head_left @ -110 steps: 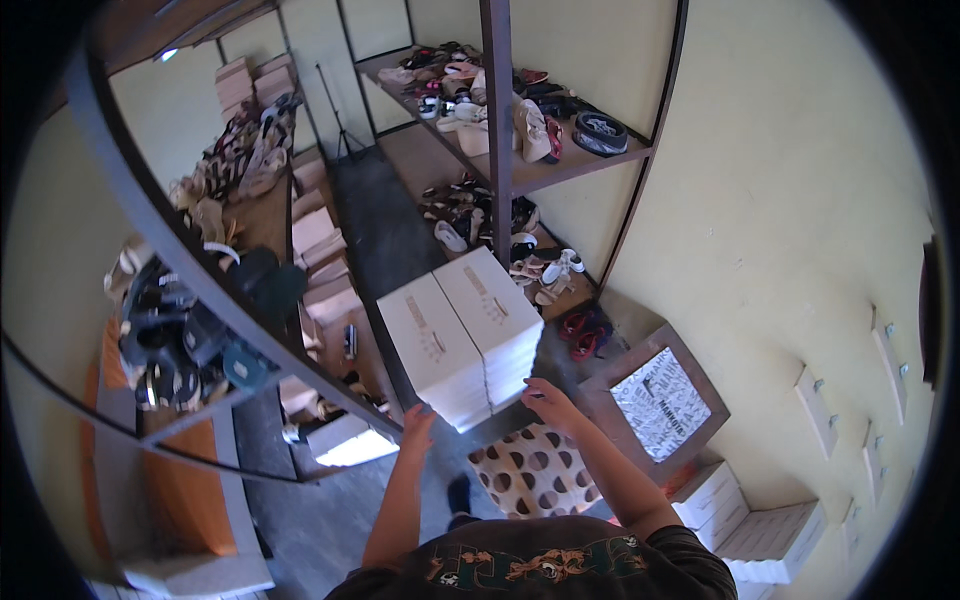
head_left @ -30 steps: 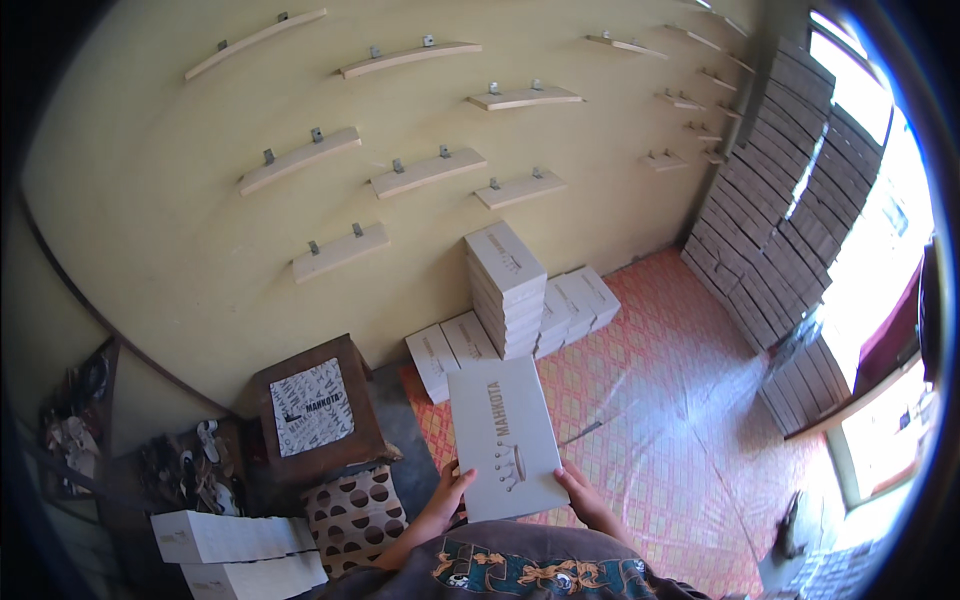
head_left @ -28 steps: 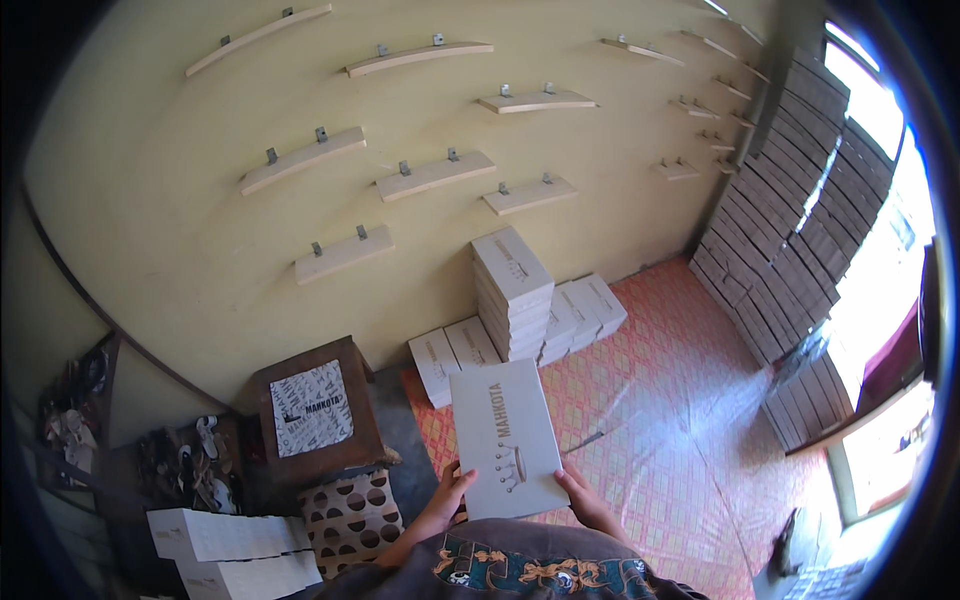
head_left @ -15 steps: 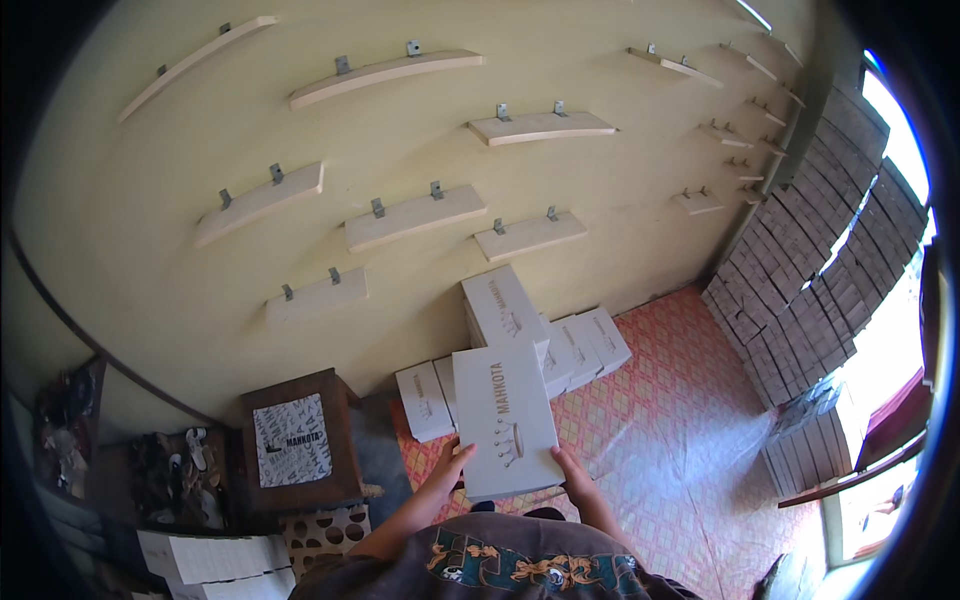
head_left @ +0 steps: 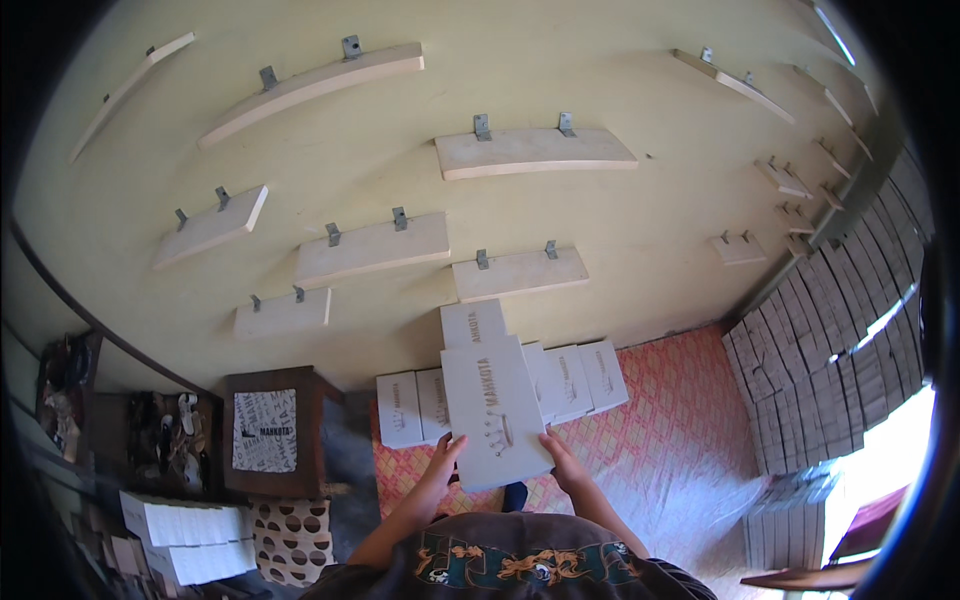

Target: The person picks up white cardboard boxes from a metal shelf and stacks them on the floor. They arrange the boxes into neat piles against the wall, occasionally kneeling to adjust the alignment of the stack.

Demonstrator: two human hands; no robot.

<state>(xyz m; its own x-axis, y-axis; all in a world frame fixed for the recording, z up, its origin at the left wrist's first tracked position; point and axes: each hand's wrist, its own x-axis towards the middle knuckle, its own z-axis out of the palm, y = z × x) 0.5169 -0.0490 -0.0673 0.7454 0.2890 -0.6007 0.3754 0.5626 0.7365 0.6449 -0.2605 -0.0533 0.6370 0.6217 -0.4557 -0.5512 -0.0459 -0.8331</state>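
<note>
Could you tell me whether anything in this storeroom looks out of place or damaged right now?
Nothing stands out. Both hands, left hand and right hand, hold a white box level above tidy white boxes on the floor; the wall shelves hang bare.

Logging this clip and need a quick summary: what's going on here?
A person is carrying a flat white box in front of them, left hand at its near-left corner and right hand at its near-right edge. Beyond it, more white boxes sit on the floor by a yellow wall with empty wooden shelves, one pile standing taller. A red patterned mat covers the floor to the right.
</note>
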